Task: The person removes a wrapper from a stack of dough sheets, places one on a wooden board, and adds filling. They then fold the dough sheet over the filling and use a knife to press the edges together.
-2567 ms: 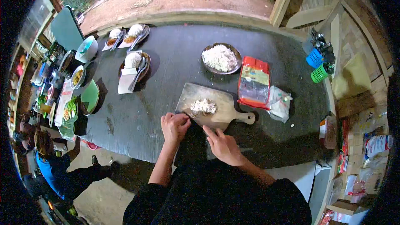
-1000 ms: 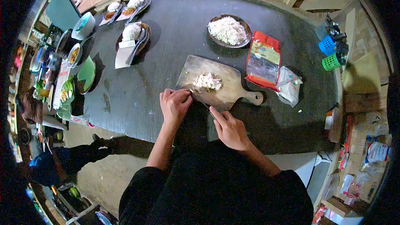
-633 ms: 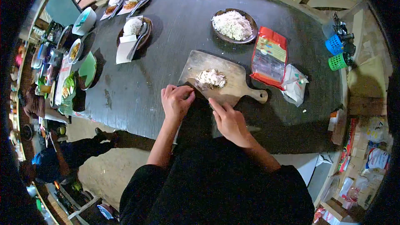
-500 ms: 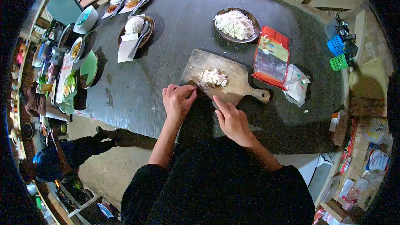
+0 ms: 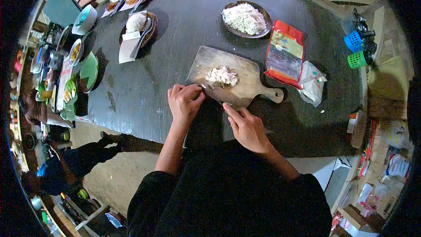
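Observation:
A wooden cutting board [image 5: 245, 68] with a handle at its right lies before me, a small heap of shredded pale food [image 5: 222, 77] on it. My left hand [image 5: 185, 103] is closed in a pinch at the board's near left edge; what its fingertips hold is too small to make out. My right hand [image 5: 247, 127] grips what looks like a knife [image 5: 215, 100], index finger stretched along it. Its thin blade runs along the board's near edge toward my left fingertips. Most of the knife's handle is hidden under my right hand.
Beyond the board stands a plate of shredded pale food [image 5: 244, 19]. A red packet [image 5: 285, 52] and a crumpled white bag [image 5: 312, 83] lie right. Plates with rice mounds [image 5: 136, 23], a white bowl [image 5: 84, 19] and a green leaf [image 5: 89, 72] are left. Another person [image 5: 72, 166] is at lower left.
The view has shifted slightly, so the table items sit a little higher in it. The dark piece by my left fingertips shows less now. Both hands stay at the board's near edge.

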A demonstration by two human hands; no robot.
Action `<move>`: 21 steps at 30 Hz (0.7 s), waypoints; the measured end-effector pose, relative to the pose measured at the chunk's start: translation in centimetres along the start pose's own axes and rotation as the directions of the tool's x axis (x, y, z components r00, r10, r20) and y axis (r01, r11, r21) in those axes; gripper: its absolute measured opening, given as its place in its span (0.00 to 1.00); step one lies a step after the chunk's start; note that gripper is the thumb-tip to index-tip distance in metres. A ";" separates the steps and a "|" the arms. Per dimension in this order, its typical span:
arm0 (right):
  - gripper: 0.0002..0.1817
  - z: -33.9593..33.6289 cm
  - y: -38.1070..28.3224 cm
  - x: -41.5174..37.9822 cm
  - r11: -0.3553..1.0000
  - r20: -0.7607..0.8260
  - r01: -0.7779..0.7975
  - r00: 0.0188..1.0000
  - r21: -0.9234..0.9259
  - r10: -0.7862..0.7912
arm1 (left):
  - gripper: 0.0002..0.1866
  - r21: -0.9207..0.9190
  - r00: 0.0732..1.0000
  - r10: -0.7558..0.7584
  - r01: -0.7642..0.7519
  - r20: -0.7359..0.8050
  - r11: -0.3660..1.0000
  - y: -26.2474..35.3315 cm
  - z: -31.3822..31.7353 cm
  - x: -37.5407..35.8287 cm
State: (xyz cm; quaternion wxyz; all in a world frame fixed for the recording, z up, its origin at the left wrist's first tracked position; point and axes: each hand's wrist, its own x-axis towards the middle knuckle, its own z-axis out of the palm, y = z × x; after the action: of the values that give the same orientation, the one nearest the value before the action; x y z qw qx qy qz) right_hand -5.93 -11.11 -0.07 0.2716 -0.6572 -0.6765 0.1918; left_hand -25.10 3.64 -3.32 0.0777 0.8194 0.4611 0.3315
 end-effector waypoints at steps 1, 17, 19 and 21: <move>0.27 0.1 -0.1 0.1 1.000 0.002 0.001 1.000 0.000 -0.001 | 0.07 -0.011 1.000 0.005 -0.005 -0.010 1.000 0.0 0.0 0.0; 0.26 -0.4 0.0 1.1 0.999 -0.075 -0.034 0.997 -0.006 0.034 | 0.07 -0.130 0.995 0.011 0.002 0.098 0.991 -0.7 -0.7 0.6; 0.25 -1.1 0.0 1.2 1.000 -0.111 0.004 0.994 0.017 -0.002 | 0.07 -0.148 0.983 0.079 -0.055 0.164 0.987 -1.0 -1.3 1.3; 0.24 -1.6 0.0 1.4 1.000 -0.041 0.017 0.999 -0.024 -0.018 | 0.08 -0.158 0.979 0.100 -0.072 0.176 0.985 -1.8 -1.1 1.3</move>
State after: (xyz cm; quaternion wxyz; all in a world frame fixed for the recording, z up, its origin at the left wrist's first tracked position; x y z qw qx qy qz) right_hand -4.96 -9.87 1.31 0.2794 -0.6583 -0.6785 0.1679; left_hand -26.57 5.51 -2.58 0.1669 0.8574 0.3896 0.2918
